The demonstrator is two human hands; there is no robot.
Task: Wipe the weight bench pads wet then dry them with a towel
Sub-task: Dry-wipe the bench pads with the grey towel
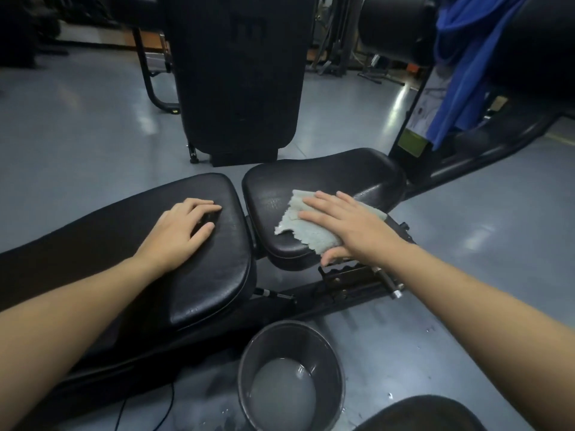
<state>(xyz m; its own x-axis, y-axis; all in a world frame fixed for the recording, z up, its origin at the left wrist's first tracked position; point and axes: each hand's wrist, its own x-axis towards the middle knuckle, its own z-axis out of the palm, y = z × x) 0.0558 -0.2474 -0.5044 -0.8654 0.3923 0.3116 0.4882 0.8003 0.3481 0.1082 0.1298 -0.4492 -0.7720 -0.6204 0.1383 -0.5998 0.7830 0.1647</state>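
A black weight bench lies across the view with a long back pad (199, 275) on the left and a shorter seat pad (336, 172) on the right. My right hand (345, 225) lies flat on a pale grey cloth (298, 225) and presses it onto the seat pad, thumb hooked over the pad's near edge. The seat pad shines wet beside the cloth. My left hand (183, 228) rests on the end of the back pad with curled fingers, holding nothing. A blue towel (466, 63) hangs on a machine at the upper right.
A dark bucket (249, 362) with cloudy water stands on the grey floor just below the bench. An upright black pad (239, 73) stands behind the bench. The bench's adjustment bar (382, 275) sticks out under the seat. Another dark pad (420, 415) sits at the bottom right.
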